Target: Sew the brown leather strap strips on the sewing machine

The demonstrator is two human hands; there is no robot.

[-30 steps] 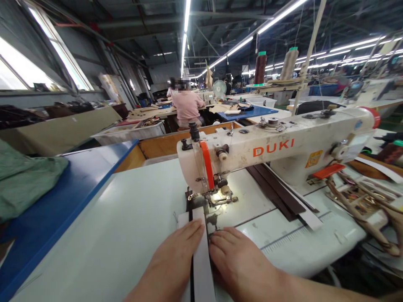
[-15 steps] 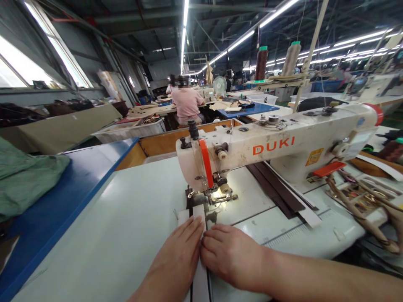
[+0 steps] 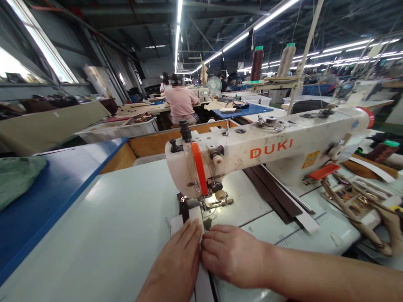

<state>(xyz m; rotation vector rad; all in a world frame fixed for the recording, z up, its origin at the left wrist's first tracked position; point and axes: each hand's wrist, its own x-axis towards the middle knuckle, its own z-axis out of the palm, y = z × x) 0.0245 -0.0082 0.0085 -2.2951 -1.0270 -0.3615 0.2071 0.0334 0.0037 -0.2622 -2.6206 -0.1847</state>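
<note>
1. At the near edge of the pale worktop (image 3: 110, 235), the left hand (image 3: 176, 264) and the right hand (image 3: 234, 256) lie palm down, side by side. Their fingers are stretched out and closed together, and neither hand grips anything.
2. Both hands press flat on a white strip (image 3: 193, 214) with a dark band along its middle. The left fingertips cover its left half, the right fingertips rest at its right edge, and the two hands touch over it.
3. The strip's long axis runs from 6 o'clock to 12 o'clock. Its near end passes out of view between the wrists, and its far end reaches the lit presser foot (image 3: 217, 201) of the DUKI sewing machine (image 3: 267, 147).
4. From the fingertips, the presser foot lies near, between 12 and 1 o'clock. The left fingertips sit a little further up the strip, while the right ones lie just below the foot.
5. Dark strips (image 3: 270, 193) lie under the machine arm at 2 o'clock. A green cloth (image 3: 15, 178) lies at 9 o'clock. Another person in a pink top (image 3: 181, 102) sits far off at 12 o'clock, back turned.
</note>
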